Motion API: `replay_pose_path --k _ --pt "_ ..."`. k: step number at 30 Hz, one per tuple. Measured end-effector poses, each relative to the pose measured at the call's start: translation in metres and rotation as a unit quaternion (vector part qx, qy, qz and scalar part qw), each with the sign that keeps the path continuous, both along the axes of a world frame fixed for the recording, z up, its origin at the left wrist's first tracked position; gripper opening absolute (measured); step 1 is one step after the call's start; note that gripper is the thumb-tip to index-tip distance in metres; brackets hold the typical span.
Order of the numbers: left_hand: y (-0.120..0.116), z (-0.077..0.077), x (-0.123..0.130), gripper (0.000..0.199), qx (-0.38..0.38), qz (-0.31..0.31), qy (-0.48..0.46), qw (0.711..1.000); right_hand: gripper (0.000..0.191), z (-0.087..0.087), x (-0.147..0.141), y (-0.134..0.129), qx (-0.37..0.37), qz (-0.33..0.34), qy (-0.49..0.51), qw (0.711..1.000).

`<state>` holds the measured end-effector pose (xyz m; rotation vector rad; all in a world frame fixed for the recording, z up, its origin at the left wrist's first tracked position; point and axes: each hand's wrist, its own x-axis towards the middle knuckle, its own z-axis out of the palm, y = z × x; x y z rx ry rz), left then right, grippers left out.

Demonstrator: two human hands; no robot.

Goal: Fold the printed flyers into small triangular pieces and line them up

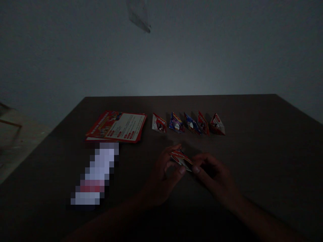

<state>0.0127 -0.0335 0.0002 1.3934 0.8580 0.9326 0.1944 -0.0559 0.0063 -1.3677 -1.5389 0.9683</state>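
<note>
A small folded paper piece, red and white with print, is held between my two hands above the dark table. My left hand grips its left side between thumb and fingers. At its right corner, the thumb and fingers of my right hand pinch the paper. Beyond my hands stands a row of several folded paper shapes, among them a white and red one at the left end, a blue one in the middle and a red and white one at the right end.
Left of the row lies a stack of printed red and white sheets. Nearer me is a bright, pixelated oblong object whose kind I cannot make out. A grey wall rises behind the table's far edge.
</note>
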Motion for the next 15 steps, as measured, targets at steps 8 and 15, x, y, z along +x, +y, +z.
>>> replay_pose_path --k 8,15 --pt "0.001 0.003 0.002 0.048 0.011 0.014 0.001 1.0 0.023 0.004 0.003 -0.001 0.11 0.016 -0.148 0.983" --pt "0.0 0.0 0.002 0.048 0.021 0.029 0.0 0.999 0.037 -0.008 0.012 -0.002 0.279 0.078 -0.254 0.923"
